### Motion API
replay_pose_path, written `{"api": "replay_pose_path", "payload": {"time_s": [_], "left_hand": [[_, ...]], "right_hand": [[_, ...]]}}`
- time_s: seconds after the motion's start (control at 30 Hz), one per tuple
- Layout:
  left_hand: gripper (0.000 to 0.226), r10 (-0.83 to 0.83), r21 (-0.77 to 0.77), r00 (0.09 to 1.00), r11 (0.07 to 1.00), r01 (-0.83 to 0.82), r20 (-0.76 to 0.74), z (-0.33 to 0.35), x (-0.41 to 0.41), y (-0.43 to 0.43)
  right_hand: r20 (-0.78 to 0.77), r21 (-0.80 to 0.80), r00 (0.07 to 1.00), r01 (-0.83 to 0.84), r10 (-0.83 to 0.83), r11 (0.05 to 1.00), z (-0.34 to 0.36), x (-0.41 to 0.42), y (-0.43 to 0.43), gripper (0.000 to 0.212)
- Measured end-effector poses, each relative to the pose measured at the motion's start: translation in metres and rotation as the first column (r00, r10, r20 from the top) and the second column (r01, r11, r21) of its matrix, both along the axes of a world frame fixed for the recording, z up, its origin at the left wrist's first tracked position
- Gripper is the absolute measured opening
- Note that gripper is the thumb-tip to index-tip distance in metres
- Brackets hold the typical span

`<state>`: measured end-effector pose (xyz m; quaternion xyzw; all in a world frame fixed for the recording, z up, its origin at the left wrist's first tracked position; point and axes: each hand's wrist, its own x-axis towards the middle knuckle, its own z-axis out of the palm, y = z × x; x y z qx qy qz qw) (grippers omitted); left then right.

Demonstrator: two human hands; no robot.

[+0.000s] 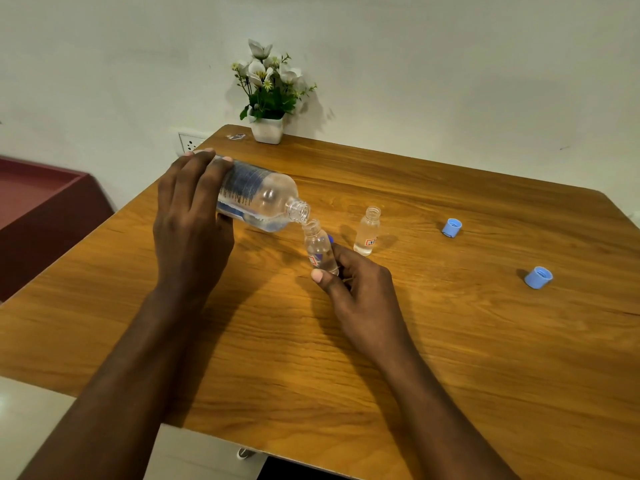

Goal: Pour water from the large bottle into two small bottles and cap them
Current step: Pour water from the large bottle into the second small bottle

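My left hand (192,216) grips the large clear bottle (259,197) around its labelled body, tipped almost flat with its open mouth pointing right and down. The mouth sits right over the neck of a small clear bottle (318,245), which my right hand (356,289) holds tilted toward it, just above the wooden table (450,341). A second small bottle (367,231) stands upright and uncapped just to the right, with some water in it. Two blue caps lie on the table to the right, one (452,227) farther back and one (538,277) nearer.
A white pot of artificial flowers (267,128) stands at the table's far edge against the wall. A small sticker or wrapper (236,136) lies beside it. A dark red cabinet (41,209) stands to the left, below table height.
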<state>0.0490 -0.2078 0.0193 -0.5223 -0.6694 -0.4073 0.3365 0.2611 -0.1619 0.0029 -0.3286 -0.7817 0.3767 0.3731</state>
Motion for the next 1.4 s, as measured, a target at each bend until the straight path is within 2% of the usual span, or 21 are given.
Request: {"api": "replay_pose_path", "payload": {"time_s": [0.4,1.4], "left_hand": [[0.05,0.0,0.004,1.0,1.0,0.0,-0.001,-0.0001,-0.0003,-0.0001],[0.049,-0.003,-0.002,1.0,1.0,0.003,0.008,0.0009,0.0009,-0.0008]], "right_hand": [[0.001,0.008,1.0,0.01,-0.01,1.0,0.0012,0.0,-0.0012,0.026],[0.001,0.013,1.0,-0.012,0.012,1.0,-0.0005,-0.0001,0.0003,0.018]]}}
